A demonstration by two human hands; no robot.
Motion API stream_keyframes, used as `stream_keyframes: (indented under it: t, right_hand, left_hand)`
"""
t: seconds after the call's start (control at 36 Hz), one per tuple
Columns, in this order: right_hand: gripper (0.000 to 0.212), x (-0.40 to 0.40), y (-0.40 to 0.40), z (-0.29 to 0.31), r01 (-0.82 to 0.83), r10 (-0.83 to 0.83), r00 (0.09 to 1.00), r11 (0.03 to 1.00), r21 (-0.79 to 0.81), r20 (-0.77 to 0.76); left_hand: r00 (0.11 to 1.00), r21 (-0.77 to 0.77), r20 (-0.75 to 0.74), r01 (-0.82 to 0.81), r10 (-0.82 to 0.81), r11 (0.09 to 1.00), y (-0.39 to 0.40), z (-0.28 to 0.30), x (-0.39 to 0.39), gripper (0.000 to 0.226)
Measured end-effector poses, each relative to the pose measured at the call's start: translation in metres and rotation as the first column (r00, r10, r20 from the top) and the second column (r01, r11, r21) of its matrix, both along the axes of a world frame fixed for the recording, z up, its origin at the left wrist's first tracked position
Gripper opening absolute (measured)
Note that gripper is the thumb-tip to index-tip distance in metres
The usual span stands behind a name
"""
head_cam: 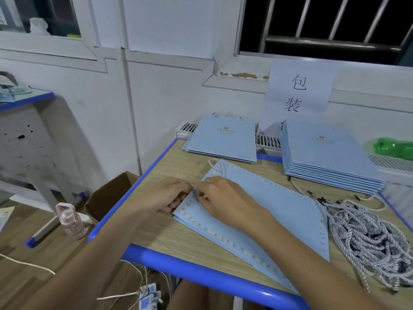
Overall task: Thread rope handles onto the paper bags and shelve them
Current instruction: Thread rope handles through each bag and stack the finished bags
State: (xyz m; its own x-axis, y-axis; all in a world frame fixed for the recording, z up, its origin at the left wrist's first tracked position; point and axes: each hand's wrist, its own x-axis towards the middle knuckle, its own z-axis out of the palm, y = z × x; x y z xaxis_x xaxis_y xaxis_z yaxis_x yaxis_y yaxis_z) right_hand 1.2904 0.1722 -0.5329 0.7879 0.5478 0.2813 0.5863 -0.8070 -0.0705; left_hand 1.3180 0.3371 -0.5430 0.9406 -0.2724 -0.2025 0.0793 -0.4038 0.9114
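A wood-topped bench (pixel 178 175) with a blue rim serves as landmark. Left of it, on the floor, an open cardboard box (pixel 107 195) stands beside a pink water bottle (pixel 70 220). Behind the bench, a paper sign (pixel 297 95) with Chinese characters leans on the wall below a barred window (pixel 330 23). Something green and plastic (pixel 393 147) lies off its far right corner. A grey stool (pixel 26 139) stands further left.

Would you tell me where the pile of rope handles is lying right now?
The pile of rope handles lies at the table's right edge, beside the flat bag being threaded and below the taller bag stack.
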Motion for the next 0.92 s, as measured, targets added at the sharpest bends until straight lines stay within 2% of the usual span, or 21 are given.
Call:
stream_keyframes:
  t: [0.06,0.14,0.19,0.25,0.44,0.56,0.64,0.81,0.92]
  right_hand:
    - [0.012,0.002,-0.005,-0.002,0.047,-0.014,0.990,0.972,0.232,-0.141]
    - [0.005,0.005,-0.013,-0.006,0.146,0.089,0.932,0.796,0.587,-0.351]
    - [0.008,0.008,-0.016,-0.009,0.194,0.142,0.905,0.702,0.685,-0.402]
    - [0.009,0.009,-0.016,-0.011,0.211,0.182,0.889,0.650,0.730,-0.420]
    - [0.014,0.011,-0.011,-0.017,0.203,0.255,0.864,0.613,0.764,-0.434]
    - [0.011,0.012,-0.011,-0.017,0.173,0.278,0.867,0.611,0.772,-0.414]
    - [0.012,0.012,-0.015,-0.019,0.162,0.285,0.863,0.625,0.764,-0.417]
    - [0.010,0.008,-0.025,-0.020,0.096,0.198,0.913,0.745,0.660,-0.357]
    - [0.008,0.006,-0.026,-0.020,0.067,0.192,0.922,0.775,0.628,-0.335]
  left_hand:
    - [1.000,-0.074,-0.007,-0.001,0.001,0.997,0.003,-0.001,0.000,0.027]
    - [0.997,-0.151,0.000,0.073,-0.074,0.986,0.009,-0.001,0.002,0.034]
    - [0.984,-0.172,0.014,0.179,-0.180,0.969,0.013,0.000,0.001,0.027]
    - [0.966,-0.173,0.044,0.259,-0.255,0.950,0.016,0.001,0.000,0.020]
    - [0.962,-0.111,0.174,0.229,-0.208,0.967,0.011,-0.003,-0.004,0.029]
    - [0.933,-0.082,0.298,0.236,-0.202,0.968,0.010,-0.005,-0.006,0.050]
    - [0.906,-0.036,0.342,0.277,-0.249,0.960,0.013,-0.006,-0.005,0.056]
    - [0.865,0.072,0.336,0.371,-0.373,0.926,0.020,0.000,0.002,0.039]
    - [0.840,0.179,0.309,0.409,-0.446,0.895,0.020,0.007,0.008,0.013]
